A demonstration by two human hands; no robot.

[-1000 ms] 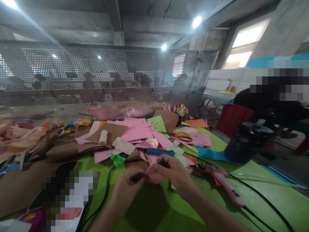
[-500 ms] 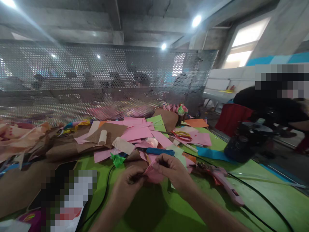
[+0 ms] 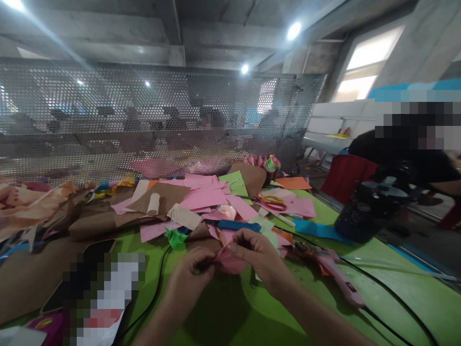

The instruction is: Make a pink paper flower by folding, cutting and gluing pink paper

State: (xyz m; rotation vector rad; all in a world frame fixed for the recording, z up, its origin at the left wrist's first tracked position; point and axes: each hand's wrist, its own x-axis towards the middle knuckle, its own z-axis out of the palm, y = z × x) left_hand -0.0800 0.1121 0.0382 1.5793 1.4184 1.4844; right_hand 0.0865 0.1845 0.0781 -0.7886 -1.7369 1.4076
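Observation:
Between my hands, above the front of the green table (image 3: 216, 319), is a curved piece of pink paper (image 3: 232, 263). My left hand (image 3: 192, 274) pinches its left edge, the fingers curled together. Thumb and fingers of my right hand (image 3: 257, 257) close on its upper right edge. Just beyond my fingers lies a blue-handled tool (image 3: 239, 226), perhaps a cutter, on scattered pink sheets (image 3: 207, 197). A crumpled green piece (image 3: 175, 238) sits past my left hand. To the right of my right hand rests a pink glue gun (image 3: 336, 276) with its cord.
Brown paper (image 3: 95, 221) and a dark phone (image 3: 86, 264) lie at left. Scissors (image 3: 272, 202) with red and yellow handles lie behind. A dark jug-like container (image 3: 363, 216) stands on the right edge. A perforated metal screen (image 3: 151, 120) borders the back; a person (image 3: 392, 144) sits at right.
Both hands keep their grip on the pink paper and stay almost in place. The paper's left edge and my left fingers have shifted slightly. The person at right has moved a little.

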